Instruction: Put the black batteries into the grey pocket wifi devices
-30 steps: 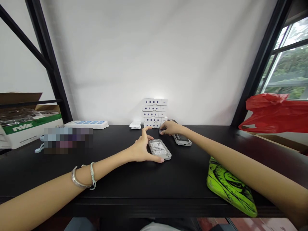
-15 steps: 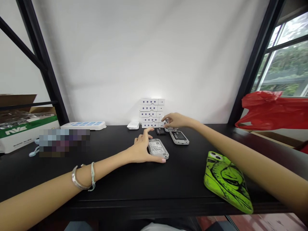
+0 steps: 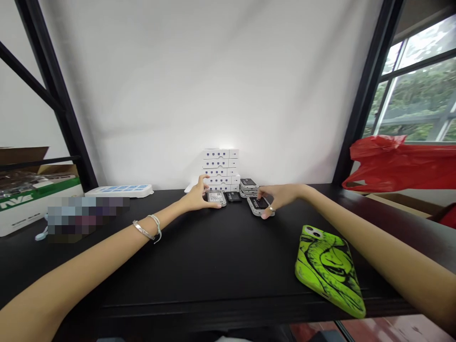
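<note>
L hand (image 3: 195,198) spread open, fingertips touching edge of grey handheld device (image 3: 216,198); R hand (image 3: 280,196) fingers curled, clasping 2nd device (image 3: 260,205) w/ dark screen; both on black bench (image 3: 178,266), near each other.

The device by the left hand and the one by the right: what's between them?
Head view: a black device lies between the left hand's gray device and the right hand's gray device.
</note>
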A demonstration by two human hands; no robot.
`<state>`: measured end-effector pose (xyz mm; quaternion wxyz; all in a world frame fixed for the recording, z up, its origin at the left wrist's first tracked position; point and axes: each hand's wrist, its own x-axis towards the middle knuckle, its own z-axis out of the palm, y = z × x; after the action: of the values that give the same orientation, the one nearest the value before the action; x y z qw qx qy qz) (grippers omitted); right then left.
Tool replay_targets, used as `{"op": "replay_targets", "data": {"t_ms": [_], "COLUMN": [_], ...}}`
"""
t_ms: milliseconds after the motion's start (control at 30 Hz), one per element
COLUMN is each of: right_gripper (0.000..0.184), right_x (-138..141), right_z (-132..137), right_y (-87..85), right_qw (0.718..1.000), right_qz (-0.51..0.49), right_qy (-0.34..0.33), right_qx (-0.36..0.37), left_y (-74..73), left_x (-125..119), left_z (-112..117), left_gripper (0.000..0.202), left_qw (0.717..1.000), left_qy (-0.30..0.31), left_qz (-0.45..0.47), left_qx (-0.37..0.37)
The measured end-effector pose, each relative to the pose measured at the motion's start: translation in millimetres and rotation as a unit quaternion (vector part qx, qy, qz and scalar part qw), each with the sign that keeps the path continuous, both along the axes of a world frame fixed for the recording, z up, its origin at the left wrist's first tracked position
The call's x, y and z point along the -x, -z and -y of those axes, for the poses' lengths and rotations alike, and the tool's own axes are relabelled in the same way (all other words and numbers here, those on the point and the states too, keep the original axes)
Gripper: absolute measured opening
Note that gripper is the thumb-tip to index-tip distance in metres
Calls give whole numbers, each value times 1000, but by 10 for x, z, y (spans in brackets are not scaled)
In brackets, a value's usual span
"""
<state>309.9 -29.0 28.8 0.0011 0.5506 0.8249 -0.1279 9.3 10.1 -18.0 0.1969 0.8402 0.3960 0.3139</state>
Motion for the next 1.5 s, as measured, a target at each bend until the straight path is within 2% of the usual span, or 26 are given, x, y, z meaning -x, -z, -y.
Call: {"op": "replay_targets", "data": {"t_ms": [167,333,400,533,633,700,833,967,1067,1133,1200,1267,1333,1400,1433,1500], "right_gripper": [72,74,75,72,70,69,66,72,76,73,67,64,67,65,60,41], "right_x": [-15,-19,103,553,833,909,896,897,908,894,868,842,824,807,796,763], "right_z": [-44,64,187,428,485,467,393,342,348,374,407,426,418,372,336,242], "right_y": [60,0,-64,-143,-112,-66,21,73,74,58,48,59,88,116,125,133], "right_qw": [1000,999,997,987,978,976,981,987,984,981,976,959,928,896,883,875], "right_qz": [-20,-41,-62,-72,-69,-62,-58,-65,-110,-145,-183,-247,-323,-388,-416,-453], "right_qy": [-4,-13,-51,-145,-199,-209,-184,-143,-134,-131,-120,-108,-81,-34,-11,34], "right_qx": [-1,-13,-10,-10,-4,0,19,42,29,2,14,81,167,215,215,168], "left_y": [-78,-118,-106,-45,-2,14,16,6,-1,-9,-15,-14,-4,13,21,36], "left_x": [13,-49,-91,-167,-173,-152,-111,-111,-113,-112,-113,-119,-125,-126,-124,-115], "left_z": [133,508,697,985,1050,1037,998,1010,1031,1045,1058,1067,1066,1054,1045,1026], "left_gripper": [98,85,85,100,100,101,109,114,117,117,117,117,120,122,123,123], "left_qw": [999,993,996,996,994,995,997,997,998,998,997,997,996,996,996,997], "left_qy": [3,-11,10,82,104,94,59,38,20,20,23,13,-7,-17,-15,-5], "left_qz": [-35,-65,-58,-25,0,0,-39,-65,-51,-40,-36,-31,-28,-31,-32,-30], "left_qx": [-33,-93,-70,6,30,43,43,31,38,52,66,74,80,80,79,76]}}
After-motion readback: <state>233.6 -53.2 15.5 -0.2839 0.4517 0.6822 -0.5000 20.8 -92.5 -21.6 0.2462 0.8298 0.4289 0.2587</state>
